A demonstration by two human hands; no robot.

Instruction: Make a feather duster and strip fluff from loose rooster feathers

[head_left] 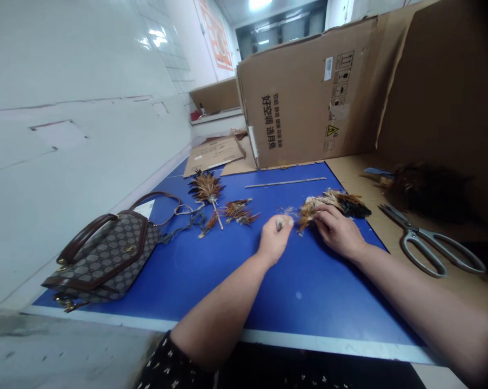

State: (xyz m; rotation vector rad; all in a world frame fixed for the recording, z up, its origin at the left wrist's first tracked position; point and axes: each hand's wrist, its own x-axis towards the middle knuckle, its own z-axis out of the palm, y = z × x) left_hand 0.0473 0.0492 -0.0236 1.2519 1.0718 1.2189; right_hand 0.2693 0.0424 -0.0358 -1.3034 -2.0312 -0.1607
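My left hand is closed in a loose fist over the blue tabletop. A small greyish-white feather tuft shows between its thumb and fingers. To the right, my right hand has its fingers drawn together on the edge of a pile of brown, cream and black feathers; the fingertips are partly hidden. Bits of fluff lie between the hands. Left of them are a feather duster with a pale stick and a small bunch of loose feathers.
Large scissors lie on cardboard at right, near a dark feather heap. A thin rod lies behind the hands. A patterned handbag and a bluish-grey strip are at left. A big cardboard box stands behind.
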